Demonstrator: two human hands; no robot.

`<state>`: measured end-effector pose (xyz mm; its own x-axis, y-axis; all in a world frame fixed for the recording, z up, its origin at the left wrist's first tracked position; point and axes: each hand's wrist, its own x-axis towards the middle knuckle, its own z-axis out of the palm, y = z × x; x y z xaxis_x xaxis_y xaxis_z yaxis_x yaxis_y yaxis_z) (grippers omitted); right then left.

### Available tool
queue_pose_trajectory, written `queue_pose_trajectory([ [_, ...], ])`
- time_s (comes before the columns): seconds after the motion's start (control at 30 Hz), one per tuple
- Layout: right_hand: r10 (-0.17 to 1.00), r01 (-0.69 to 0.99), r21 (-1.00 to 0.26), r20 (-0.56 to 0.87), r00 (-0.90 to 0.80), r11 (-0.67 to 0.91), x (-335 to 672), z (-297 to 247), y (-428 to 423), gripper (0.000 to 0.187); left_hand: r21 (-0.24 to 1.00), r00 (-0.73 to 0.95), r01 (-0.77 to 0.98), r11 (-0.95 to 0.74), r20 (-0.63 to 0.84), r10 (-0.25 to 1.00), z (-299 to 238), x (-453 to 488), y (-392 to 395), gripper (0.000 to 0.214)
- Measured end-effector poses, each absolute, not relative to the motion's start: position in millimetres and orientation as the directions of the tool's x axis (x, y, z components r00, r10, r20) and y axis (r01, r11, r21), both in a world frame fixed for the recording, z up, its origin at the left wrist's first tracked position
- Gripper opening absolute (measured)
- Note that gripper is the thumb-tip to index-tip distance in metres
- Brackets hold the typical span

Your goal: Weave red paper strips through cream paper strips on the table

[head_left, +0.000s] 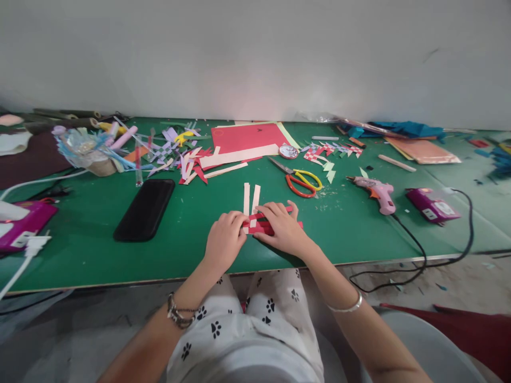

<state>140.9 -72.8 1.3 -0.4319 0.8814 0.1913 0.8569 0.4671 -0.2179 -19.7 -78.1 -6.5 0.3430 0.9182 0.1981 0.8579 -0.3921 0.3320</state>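
Both hands rest on a small weave of red and cream paper strips near the front edge of the green table. My left hand is curled, its fingertips pinching the left side of the weave. My right hand lies over the red strips on the right, fingers bent and pressing them down. Two cream strips stick out upward from between the hands.
A black phone lies to the left. Scissors with yellow and red handles, a pink glue gun and its cable lie to the right. Red paper sheets and cut scraps sit behind. Purple boxes lie at both sides.
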Motion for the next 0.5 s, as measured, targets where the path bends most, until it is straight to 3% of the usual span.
queue_pose_trajectory([
  [0.5, 0.855, 0.834, -0.198, 0.190, -0.482, 0.514, 142.7, 3.3, -77.1, 0.031, 0.345, 0.302, 0.862, -0.371, 0.238, 0.923, -12.2, -20.7, -77.7, 0.027],
])
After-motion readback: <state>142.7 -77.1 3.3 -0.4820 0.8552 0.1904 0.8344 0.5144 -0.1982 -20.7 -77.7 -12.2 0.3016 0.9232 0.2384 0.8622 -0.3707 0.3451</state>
